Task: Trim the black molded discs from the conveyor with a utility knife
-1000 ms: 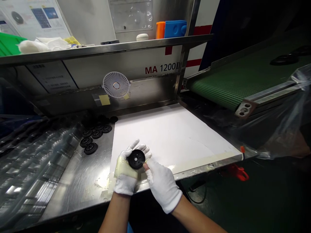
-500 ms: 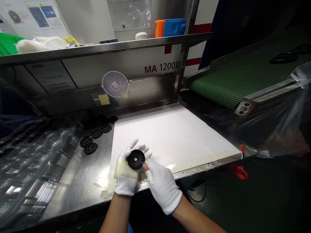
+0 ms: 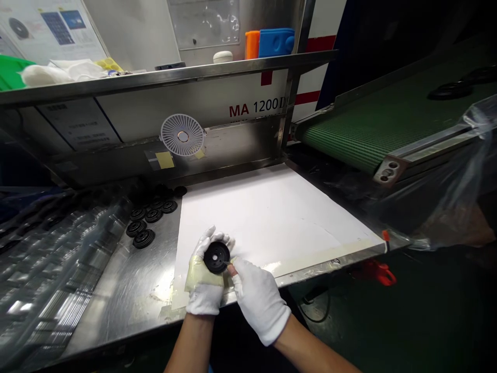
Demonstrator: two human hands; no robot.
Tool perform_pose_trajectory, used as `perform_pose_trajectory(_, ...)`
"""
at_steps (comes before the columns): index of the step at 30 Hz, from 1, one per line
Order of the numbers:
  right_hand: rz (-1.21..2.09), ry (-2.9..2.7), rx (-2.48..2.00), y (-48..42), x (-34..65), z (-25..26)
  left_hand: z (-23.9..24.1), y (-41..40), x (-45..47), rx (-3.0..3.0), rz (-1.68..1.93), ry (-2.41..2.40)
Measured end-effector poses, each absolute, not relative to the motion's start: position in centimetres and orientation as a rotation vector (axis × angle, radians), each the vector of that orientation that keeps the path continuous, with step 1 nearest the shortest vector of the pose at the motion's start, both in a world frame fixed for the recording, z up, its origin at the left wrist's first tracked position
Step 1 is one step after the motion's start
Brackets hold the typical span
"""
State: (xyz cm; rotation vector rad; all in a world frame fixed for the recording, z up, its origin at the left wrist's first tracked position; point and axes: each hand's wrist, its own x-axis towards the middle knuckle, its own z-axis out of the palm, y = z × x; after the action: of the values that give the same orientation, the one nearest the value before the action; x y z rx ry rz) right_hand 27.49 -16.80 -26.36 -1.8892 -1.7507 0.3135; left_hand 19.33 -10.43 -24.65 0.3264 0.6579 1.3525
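The black round disc (image 3: 216, 257) lies flat, centre hole facing up, on the spread fingers of the gloved left hand (image 3: 204, 285); the gloved right hand's (image 3: 258, 300) pinched fingertips (image 3: 233, 268) touch its rim.

Matt black disc (image 3: 216, 257) with a pale centre, seen against the white glove of the left hand (image 3: 205, 285), which is banded with cream-yellow tape, and the plain white glove of the right hand (image 3: 258, 300). Black ringed discs (image 3: 143, 239) on a grey steel bench (image 3: 124, 295), beside a white paper sheet (image 3: 264, 217). Green finely ribbed conveyor belt (image 3: 349, 134). White radial fan grille (image 3: 182, 135). Blue and orange blocks (image 3: 272, 44) on a grey steel shelf (image 3: 155, 77). Red lettering (image 3: 254, 109) on a white panel (image 3: 194, 98).
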Motion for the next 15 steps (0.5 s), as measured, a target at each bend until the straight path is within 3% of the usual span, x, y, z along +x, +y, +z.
perform_pose_trajectory(3, 0.335, -1.745, -1.876, -16.67, 27.73, -26.68, -24.78, -10.65, 18.91, 0.281, 1.185, 0.651)
perform_pose_trajectory(15, 0.372, -1.724, -1.872, -16.85, 27.36, -25.79, -24.79, -10.22, 19.45, 0.288, 1.364, 0.581)
